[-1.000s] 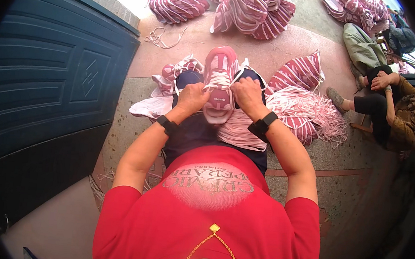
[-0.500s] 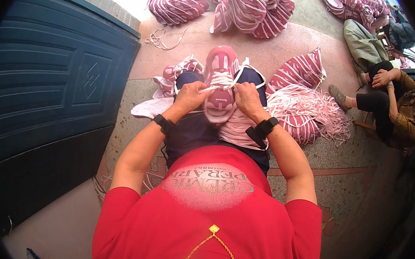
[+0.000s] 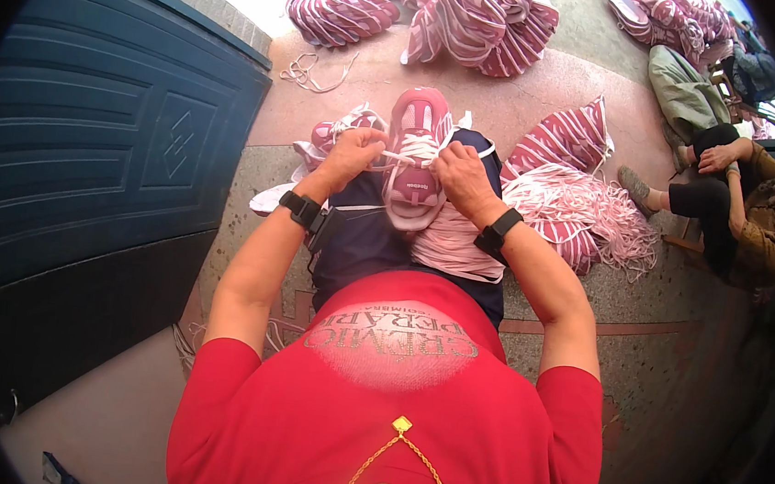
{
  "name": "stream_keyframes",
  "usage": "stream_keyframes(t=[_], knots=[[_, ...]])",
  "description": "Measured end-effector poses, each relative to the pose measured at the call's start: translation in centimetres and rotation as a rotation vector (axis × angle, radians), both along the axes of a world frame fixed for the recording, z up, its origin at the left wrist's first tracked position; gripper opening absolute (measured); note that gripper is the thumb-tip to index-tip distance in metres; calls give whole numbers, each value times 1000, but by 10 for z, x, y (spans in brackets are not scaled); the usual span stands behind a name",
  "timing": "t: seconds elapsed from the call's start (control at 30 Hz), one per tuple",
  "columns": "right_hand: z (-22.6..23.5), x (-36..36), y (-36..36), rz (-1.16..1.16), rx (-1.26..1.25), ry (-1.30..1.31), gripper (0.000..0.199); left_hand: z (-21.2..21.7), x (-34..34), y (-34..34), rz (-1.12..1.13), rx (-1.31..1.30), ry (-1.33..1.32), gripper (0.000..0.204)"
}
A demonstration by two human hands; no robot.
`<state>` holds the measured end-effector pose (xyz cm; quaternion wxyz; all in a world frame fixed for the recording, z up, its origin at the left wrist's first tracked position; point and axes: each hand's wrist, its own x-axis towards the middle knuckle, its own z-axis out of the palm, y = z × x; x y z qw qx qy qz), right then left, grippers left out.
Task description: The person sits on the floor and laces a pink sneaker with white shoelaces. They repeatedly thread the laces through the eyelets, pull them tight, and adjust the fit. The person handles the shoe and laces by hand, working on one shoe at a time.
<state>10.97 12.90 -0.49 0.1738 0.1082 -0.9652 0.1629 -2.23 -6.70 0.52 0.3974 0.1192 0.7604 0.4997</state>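
Note:
A pink and white sneaker upper point(image 3: 411, 189) rests between my thighs, its toe pointing away from me. A white shoelace point(image 3: 397, 157) runs through its eyelets. On the left of the tongue, my left hand point(image 3: 354, 158) pinches one part of the lace and holds it taut out to the side. My right hand point(image 3: 467, 177) is closed at the right edge of the opening, its fingertips on the lace; the exact grip is partly hidden. A bundle of pale pink laces point(image 3: 454, 245) lies across my right thigh. Another pink upper point(image 3: 354, 121) sits beyond my left hand.
Striped pink stacks of uppers point(image 3: 562, 137) and a heap of pink laces point(image 3: 616, 216) lie to the right. More stacks point(image 3: 471, 19) stand ahead, near a loose lace point(image 3: 315, 74). A blue door point(image 3: 113, 117) is at left. A seated person point(image 3: 741, 204) is at right.
My left hand has drawn slightly away from the shoe, leftward and up, stretching the lace. My right hand has stayed close to the eyelets. The whole view has shifted slightly.

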Motion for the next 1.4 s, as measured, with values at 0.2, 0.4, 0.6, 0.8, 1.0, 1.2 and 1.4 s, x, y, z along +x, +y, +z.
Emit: stream_keyframes(t=[0.2, 0.4, 0.6, 0.8, 1.0, 1.2, 1.4], knots=[[160, 5, 60, -335, -1017, 469, 17, -6, 7, -6, 25, -1, -49, 21], [244, 44, 126, -261, -1335, 810, 31, -19, 7, 2, -8, 44, -4, 20], [107, 16, 62, -526, -1115, -32, 17, -22, 7, -5, -129, -53, 509, 21], [-13, 15, 16, -261, -726, -430, 30, 7, 19, 39, -464, -178, 1002, 17], [15, 33, 15, -291, -601, -704, 37, -4, 26, 75, -806, -232, 1055, 14], [37, 44, 6, -317, -641, -715, 37, -6, 16, 86, -980, -182, 1166, 12], [27, 37, -7, -320, -576, -597, 34, 3, -3, 93, -1037, -181, 456, 33]])
